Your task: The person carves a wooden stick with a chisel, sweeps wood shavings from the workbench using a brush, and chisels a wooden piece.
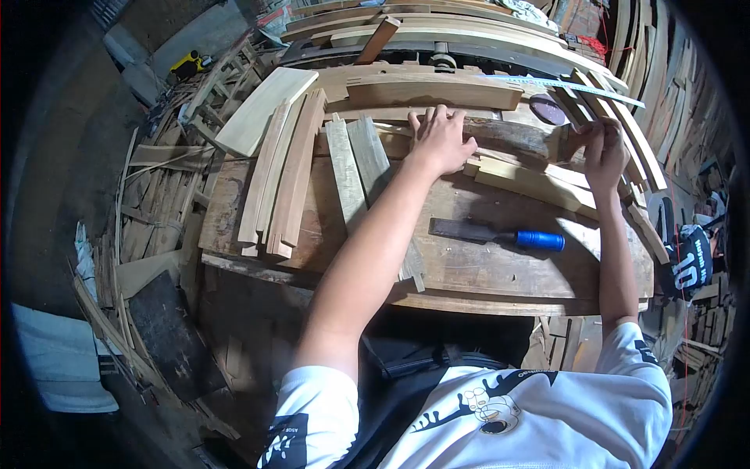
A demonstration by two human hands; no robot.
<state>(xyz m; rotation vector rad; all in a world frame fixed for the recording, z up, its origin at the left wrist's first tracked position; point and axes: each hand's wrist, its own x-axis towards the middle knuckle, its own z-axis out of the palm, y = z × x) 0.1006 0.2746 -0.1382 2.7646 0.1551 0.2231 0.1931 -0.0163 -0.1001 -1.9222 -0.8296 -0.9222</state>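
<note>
Left hand (442, 142), fingers spread, at dark board (519, 139); right hand (605, 159) by its right end, finger grip we cannot tell; chisel (498, 234) near.

Uneven light, bowed edges, black corners

Your brown wooden bench top (469, 270) is moderately lit; source out of view. Brightest: the pale rectangular wooden board (269, 108) and your white printed short-sleeved shirt (594, 406). Soft shadows cross the bench top, with a lighter patch near its right end. A small glint sits on the glossy blue cylindrical chisel handle (539, 240). Beneath the bench you get near-black. Your right hand (605, 152) looks slightly smeared, your left hand (441, 144) crisper. Long pale timber planks (469, 31) appear bowed; dark vignetting rounds the corners.
</note>
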